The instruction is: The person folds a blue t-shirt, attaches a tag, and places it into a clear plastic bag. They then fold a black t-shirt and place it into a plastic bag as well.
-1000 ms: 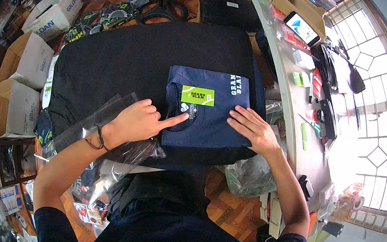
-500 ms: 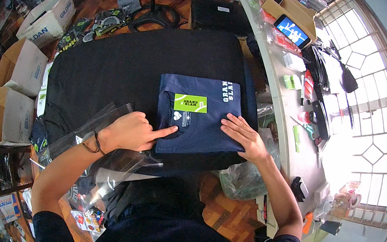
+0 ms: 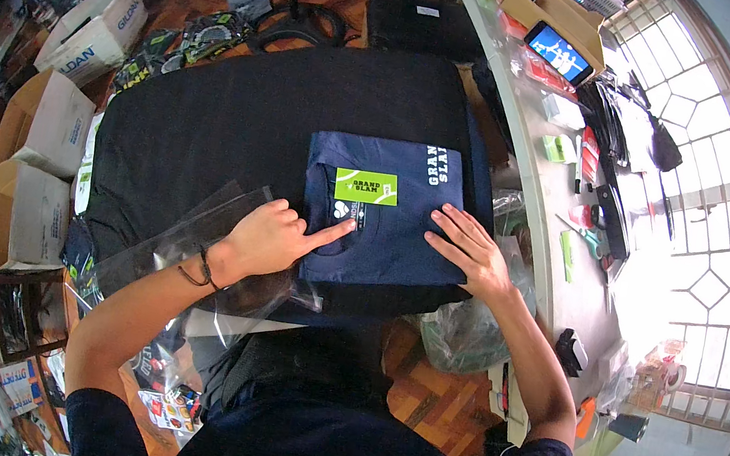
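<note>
A folded navy T-shirt (image 3: 390, 249) lies on the black-covered table, with white lettering near its upper right. A bright green card tag (image 3: 367, 188) rests on it at the collar. My left hand (image 3: 274, 238) stretches its index finger onto the printed neck label (image 3: 345, 213) just below the tag; its other fingers are curled, with nothing visible in them. Flat on the shirt's right side, my right hand (image 3: 472, 252) has its fingers extended. A clear plastic bag (image 3: 165, 241) lies on the table under my left wrist and forearm.
Black cloth (image 3: 242, 106) covers the table. Open cardboard boxes (image 3: 41, 217) stand along the left. On the right, a long white table (image 3: 537, 183) carries a phone (image 3: 558, 52) leaning on a cardboard box, scissors (image 3: 591, 243) and green cards. Plastic bags (image 3: 467, 338) hang below its edge.
My left index finger has slid rightward and slightly up onto the neck label. My right hand stays on the shirt, and the view has shifted a little.
</note>
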A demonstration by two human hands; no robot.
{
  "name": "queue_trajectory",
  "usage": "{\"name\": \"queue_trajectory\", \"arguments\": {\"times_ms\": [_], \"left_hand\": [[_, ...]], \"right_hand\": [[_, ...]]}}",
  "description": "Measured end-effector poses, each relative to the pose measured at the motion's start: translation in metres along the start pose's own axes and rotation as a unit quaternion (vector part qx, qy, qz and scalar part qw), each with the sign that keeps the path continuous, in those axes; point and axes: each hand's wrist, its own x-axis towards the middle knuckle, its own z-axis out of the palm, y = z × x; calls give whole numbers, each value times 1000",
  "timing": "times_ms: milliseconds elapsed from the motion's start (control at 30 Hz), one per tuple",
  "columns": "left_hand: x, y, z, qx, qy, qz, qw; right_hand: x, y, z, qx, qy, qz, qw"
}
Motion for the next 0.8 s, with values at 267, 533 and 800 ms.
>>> {"name": "queue_trajectory", "arguments": {"times_ms": [267,533,800], "left_hand": [[-6,-3,-5,-53,12,-1,999],[-12,13,-4,-102,-24,12,994],[-13,5,-11,-157,-31,-43,986]], "right_hand": [[-3,3,-5,-16,-7,-31,999],[-12,-10,-11,-52,-29,-69,996],[-7,1,-12,29,-42,-52,997]]}}
